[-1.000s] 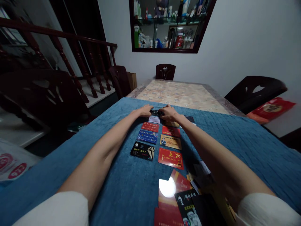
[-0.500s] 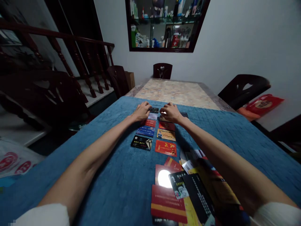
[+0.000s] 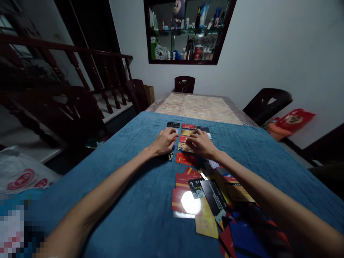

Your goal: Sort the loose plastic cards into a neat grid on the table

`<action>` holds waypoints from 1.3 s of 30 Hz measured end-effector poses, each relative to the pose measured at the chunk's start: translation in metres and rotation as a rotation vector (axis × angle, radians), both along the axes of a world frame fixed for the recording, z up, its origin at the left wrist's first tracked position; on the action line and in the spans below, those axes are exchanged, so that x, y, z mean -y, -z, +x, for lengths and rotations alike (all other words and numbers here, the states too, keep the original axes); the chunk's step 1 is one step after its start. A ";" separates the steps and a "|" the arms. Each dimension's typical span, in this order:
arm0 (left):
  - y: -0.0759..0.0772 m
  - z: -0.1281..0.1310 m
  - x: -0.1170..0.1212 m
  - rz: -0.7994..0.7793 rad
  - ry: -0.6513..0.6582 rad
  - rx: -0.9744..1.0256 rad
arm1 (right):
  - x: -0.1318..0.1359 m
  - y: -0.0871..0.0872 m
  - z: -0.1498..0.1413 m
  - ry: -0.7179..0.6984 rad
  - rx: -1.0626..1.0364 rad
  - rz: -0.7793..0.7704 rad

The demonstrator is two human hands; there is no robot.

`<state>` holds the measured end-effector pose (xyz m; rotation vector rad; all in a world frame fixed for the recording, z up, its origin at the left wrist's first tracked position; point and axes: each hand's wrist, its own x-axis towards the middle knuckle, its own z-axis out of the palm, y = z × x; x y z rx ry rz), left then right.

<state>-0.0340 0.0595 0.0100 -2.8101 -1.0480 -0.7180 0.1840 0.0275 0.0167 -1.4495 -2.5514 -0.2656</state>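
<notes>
My left hand (image 3: 163,141) is over the left column of cards, its fingers bent and loosely apart, with no card visible in it. It hides most of that column; a black card (image 3: 173,124) shows beyond it and the corner of another black card (image 3: 170,156) below. My right hand (image 3: 202,144) hovers at the right of the middle column, fingers curled and apart, holding nothing visible. In that column lie a red card (image 3: 188,126), a gold card (image 3: 186,132), a tan card (image 3: 184,147) and a red card (image 3: 185,158). A dark card (image 3: 202,129) lies farther right.
A loose pile of overlapping cards (image 3: 215,195) spreads in front, partly under my right forearm. The blue cloth (image 3: 129,200) covers the near table; bare patterned tabletop (image 3: 193,105) lies beyond. Chairs stand around it. A white plastic bag (image 3: 24,172) is at left.
Both hands have drawn back towards me from the far end of the columns. The far black card and a red card beside it are now uncovered. The view has shifted slightly.
</notes>
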 end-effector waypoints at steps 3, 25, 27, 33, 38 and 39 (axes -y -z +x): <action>0.002 0.000 0.025 -0.020 0.039 0.009 | 0.022 0.007 0.004 -0.042 -0.040 0.015; 0.025 0.011 0.132 -0.204 0.305 0.058 | 0.146 0.042 0.019 -0.089 -0.307 0.106; 0.027 0.017 0.137 -0.206 0.271 0.054 | 0.148 0.043 0.019 -0.090 -0.347 0.111; 0.025 0.024 0.142 -0.207 0.214 0.004 | 0.152 0.045 0.018 -0.091 -0.343 0.115; 0.023 0.022 0.141 -0.154 0.208 -0.082 | 0.154 0.048 0.015 -0.074 -0.294 0.133; 0.023 0.021 0.140 -0.140 0.211 -0.101 | 0.154 0.049 0.015 -0.072 -0.290 0.133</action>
